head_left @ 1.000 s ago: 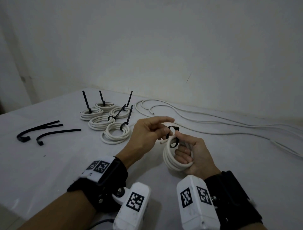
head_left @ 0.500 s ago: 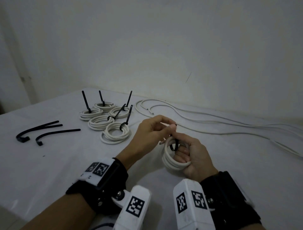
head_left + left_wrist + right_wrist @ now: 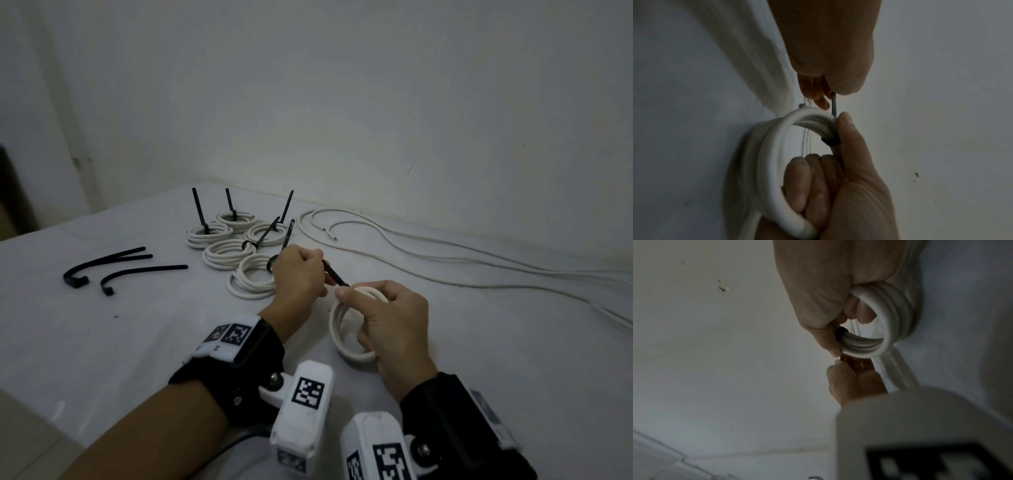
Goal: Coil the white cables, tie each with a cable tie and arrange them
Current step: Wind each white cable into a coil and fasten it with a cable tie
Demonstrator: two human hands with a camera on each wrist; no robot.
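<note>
Nearest to us, our right hand [image 3: 387, 329] grips a coil of white round cable [image 3: 337, 334], fingers curled through its middle and the thumb pressed on top where a black plastic cable tie [image 3: 335, 275] wraps the strands. The coil is held just above the white cloth-covered table [image 3: 102, 342], tilted on edge. Our left hand [image 3: 298, 277], just beyond and to the left, pinches the free tail of that tie between thumb and curled fingers; the tail runs straight from the coil to this hand. In the left wrist view the tie's band [image 3: 831, 141] sits snug round the bundled strands beside the right thumb.

Behind the left hand lie five tied coils of white cable [image 3: 236, 243], clustered close together, each with a black tie tail sticking up. To their left, well apart, three loose black cable ties [image 3: 123, 267] lie flat on the cloth. Farthest back and to the right, long uncoiled white cables [image 3: 445, 253] trail across the table toward its right edge, near the plain wall [image 3: 342, 102].
</note>
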